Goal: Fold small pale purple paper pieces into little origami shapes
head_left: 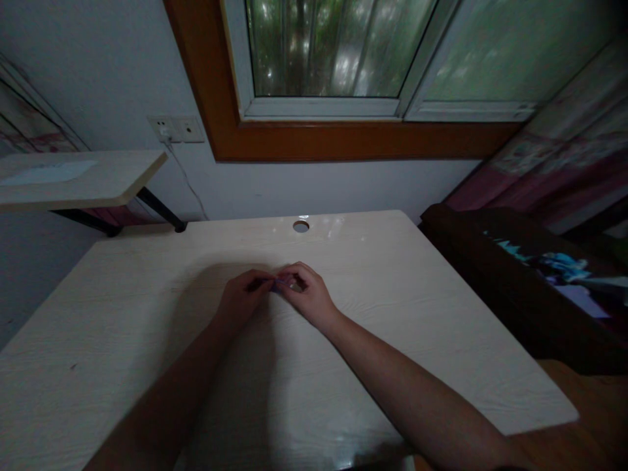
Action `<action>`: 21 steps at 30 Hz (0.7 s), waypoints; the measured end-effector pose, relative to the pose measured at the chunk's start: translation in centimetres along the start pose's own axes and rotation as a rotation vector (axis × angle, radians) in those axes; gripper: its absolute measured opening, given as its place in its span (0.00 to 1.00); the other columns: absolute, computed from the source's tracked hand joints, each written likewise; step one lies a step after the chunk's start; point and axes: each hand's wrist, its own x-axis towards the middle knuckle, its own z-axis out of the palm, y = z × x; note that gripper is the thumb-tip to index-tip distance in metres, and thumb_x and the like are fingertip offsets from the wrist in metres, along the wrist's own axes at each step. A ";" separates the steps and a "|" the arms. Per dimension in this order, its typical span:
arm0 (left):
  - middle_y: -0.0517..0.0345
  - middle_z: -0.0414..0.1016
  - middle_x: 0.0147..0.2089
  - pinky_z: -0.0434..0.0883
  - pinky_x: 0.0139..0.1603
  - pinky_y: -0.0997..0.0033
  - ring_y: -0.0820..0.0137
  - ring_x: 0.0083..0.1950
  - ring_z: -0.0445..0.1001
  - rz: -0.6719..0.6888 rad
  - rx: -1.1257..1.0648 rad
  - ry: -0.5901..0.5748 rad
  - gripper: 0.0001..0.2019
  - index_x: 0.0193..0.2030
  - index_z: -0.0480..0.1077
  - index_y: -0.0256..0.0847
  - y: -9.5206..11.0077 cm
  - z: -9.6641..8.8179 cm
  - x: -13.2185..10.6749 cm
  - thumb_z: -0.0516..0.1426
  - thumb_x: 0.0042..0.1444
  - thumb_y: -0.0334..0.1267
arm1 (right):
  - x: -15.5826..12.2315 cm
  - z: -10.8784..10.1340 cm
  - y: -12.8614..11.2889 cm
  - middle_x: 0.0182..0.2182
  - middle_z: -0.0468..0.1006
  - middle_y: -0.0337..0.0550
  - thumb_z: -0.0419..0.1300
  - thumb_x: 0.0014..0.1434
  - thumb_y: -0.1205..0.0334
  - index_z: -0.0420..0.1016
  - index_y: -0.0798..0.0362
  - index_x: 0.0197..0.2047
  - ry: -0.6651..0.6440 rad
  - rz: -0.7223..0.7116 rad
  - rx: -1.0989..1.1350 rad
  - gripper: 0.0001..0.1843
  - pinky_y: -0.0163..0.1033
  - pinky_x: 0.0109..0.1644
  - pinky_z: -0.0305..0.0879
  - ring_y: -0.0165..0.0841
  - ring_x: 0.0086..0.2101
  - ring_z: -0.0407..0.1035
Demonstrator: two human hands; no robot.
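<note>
My left hand (244, 294) and my right hand (308, 292) meet over the middle of a pale wood-grain desk (373, 314). Both are closed in a pinch, fingertips almost touching. Between them shows a small bluish-purple thing (276, 285), gripped from either side. Fingers cover most of it, and it is too small and dark for me to tell its kind.
A raised shelf (108, 190) on black legs stands at the desk's back left. A round cable hole (301, 226) lies near the back edge. Beyond are a wall socket (175, 129) with a plugged-in cord and a window. Right of the desk, a dark brown piece of furniture (471, 275) holds cloth-like items.
</note>
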 end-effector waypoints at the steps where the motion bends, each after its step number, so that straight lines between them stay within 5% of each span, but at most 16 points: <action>1: 0.57 0.81 0.35 0.76 0.40 0.68 0.66 0.37 0.79 -0.004 -0.010 0.016 0.09 0.38 0.77 0.43 0.0 0.0 0.0 0.61 0.55 0.44 | 0.0 0.0 0.1 0.36 0.75 0.42 0.64 0.57 0.61 0.75 0.49 0.41 0.006 0.009 0.006 0.08 0.38 0.40 0.70 0.32 0.35 0.71; 13: 0.53 0.75 0.44 0.76 0.43 0.68 0.68 0.43 0.76 0.200 -0.059 0.028 0.05 0.39 0.73 0.43 0.7 0.2 0.1 0.60 0.57 0.38 | -0.1 0.2 0.6 0.37 0.76 0.42 0.63 0.58 0.61 0.75 0.50 0.42 0.013 0.064 0.088 0.08 0.38 0.41 0.71 0.31 0.35 0.72; 21: 0.52 0.72 0.47 0.77 0.41 0.71 0.68 0.46 0.75 0.208 -0.013 0.014 0.06 0.42 0.72 0.42 1.3 0.1 -0.2 0.60 0.57 0.38 | -0.1 0.0 0.2 0.37 0.75 0.42 0.62 0.59 0.64 0.74 0.49 0.42 -0.001 0.003 0.032 0.07 0.38 0.42 0.70 0.32 0.37 0.71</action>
